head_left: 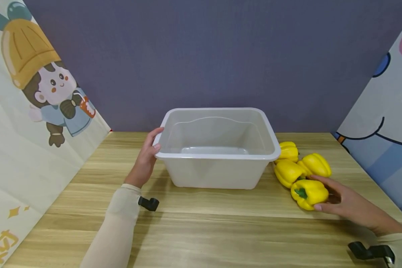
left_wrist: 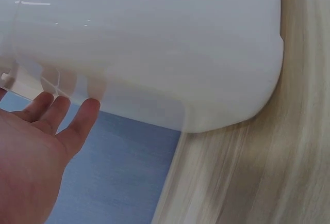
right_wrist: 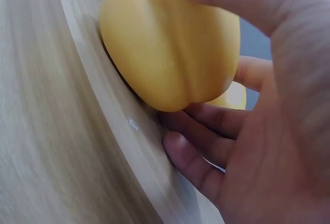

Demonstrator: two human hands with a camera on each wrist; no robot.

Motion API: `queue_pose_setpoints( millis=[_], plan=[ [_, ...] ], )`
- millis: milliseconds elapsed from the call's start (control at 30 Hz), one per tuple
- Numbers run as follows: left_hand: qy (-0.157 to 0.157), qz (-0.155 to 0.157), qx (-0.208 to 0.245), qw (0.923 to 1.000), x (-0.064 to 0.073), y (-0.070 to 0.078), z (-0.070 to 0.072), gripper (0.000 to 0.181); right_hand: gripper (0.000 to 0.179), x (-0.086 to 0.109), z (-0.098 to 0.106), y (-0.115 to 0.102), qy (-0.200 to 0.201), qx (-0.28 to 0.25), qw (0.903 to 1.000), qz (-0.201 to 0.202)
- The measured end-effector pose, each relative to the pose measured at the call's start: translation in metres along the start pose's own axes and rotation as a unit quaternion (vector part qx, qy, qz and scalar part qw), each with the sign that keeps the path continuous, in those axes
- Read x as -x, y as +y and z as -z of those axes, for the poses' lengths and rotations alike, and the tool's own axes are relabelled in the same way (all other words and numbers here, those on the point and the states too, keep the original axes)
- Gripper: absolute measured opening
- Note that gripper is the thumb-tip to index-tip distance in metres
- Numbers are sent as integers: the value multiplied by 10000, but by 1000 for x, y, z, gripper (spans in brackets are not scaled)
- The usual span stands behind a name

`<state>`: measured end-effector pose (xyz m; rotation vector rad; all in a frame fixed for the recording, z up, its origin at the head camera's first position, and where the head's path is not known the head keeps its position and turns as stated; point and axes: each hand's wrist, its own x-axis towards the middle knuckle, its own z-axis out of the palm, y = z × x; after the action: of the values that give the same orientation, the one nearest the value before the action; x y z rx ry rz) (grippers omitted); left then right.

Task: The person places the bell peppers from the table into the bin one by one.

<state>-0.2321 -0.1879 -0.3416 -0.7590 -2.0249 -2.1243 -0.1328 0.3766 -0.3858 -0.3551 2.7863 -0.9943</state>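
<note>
A white plastic bin (head_left: 207,173) stands upright in the middle of the table, its inside bare. My left hand (head_left: 145,160) holds the bin's left rim, thumb and index finger at the edge. In the left wrist view, fingertips (left_wrist: 87,111) touch the bin's outer wall (left_wrist: 154,53). At the right, my right hand (head_left: 350,204) grips the nearest yellow bell pepper (head_left: 313,193), thumb on the near side and fingers round the far side. The right wrist view shows this pepper (right_wrist: 170,48) at the tabletop, some fingers beneath its end.
More yellow bell peppers (head_left: 288,171) lie clustered beside the bin's right wall, one partly behind its rim. The wooden table (head_left: 221,230) ends at a dark grey-blue panel (head_left: 204,56) at the back. Cartoon-printed sheets (head_left: 16,149) flank both sides.
</note>
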Motion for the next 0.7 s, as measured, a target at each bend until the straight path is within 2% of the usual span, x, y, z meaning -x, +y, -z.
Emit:
queue_pose_setpoints(
  millis=[167,367,600,700],
  plan=[
    [51,-4,-43,10000,1,-1,0,59,78,-1,0,0,-51,-110,9998,-129],
    [68,-18,-125,9999,1,-2,0,57,80,-2,-3,-1,46,-4,9997,-238],
    [112,-82,-172,9998,2,-2,-1,56,80,-2,-4,0,-6,-29,10000,-37],
    [159,-140,-196,9996,2,-2,-1,57,79,-2,-4,-1,-19,-52,10000,-77]
  ],
)
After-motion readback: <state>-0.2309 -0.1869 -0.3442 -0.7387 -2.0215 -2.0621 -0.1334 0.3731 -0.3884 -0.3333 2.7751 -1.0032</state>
